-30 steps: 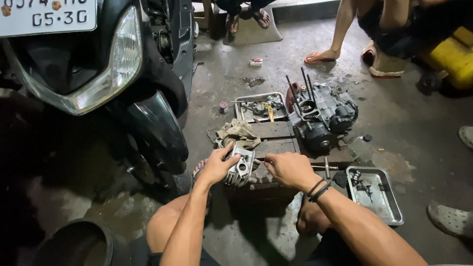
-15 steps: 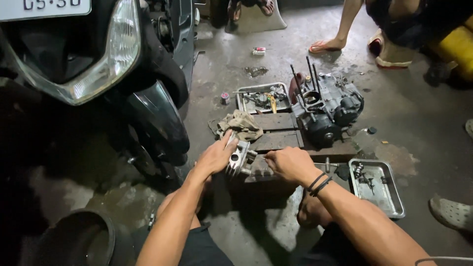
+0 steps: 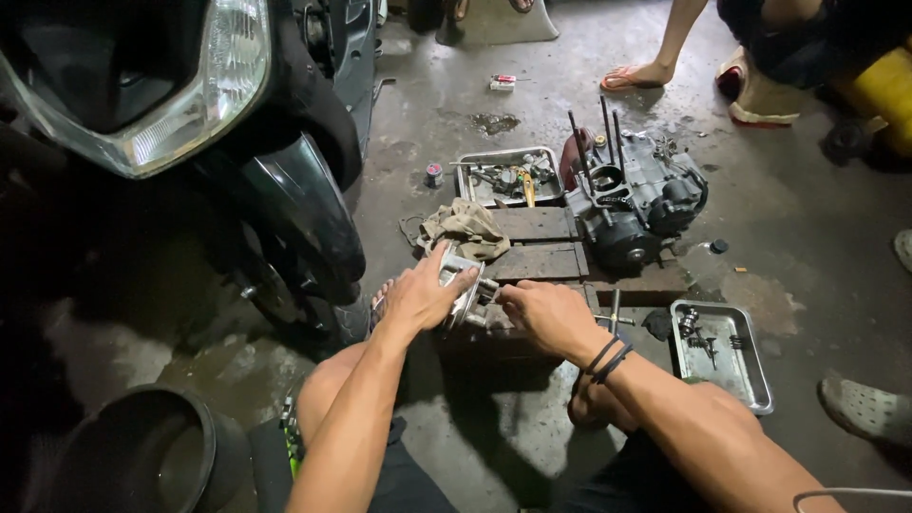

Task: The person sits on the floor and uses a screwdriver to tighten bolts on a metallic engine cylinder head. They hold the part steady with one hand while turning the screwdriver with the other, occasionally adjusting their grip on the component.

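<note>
My left hand grips a silvery finned metal engine part that rests on a low wooden pallet. My right hand is closed at the right side of that same part, fingers pinched on something small that I cannot make out. Black bands ring my right wrist. A dark engine block with long upright studs stands at the pallet's far right.
A black scooter looms at the left, its front wheel near my left knee. Two metal trays hold small parts: one behind the pallet, one at the right. A rag lies on the pallet. Another person's feet stand beyond.
The view has shifted slightly; both hands stay on the finned part, with my left hand a little higher on it.
</note>
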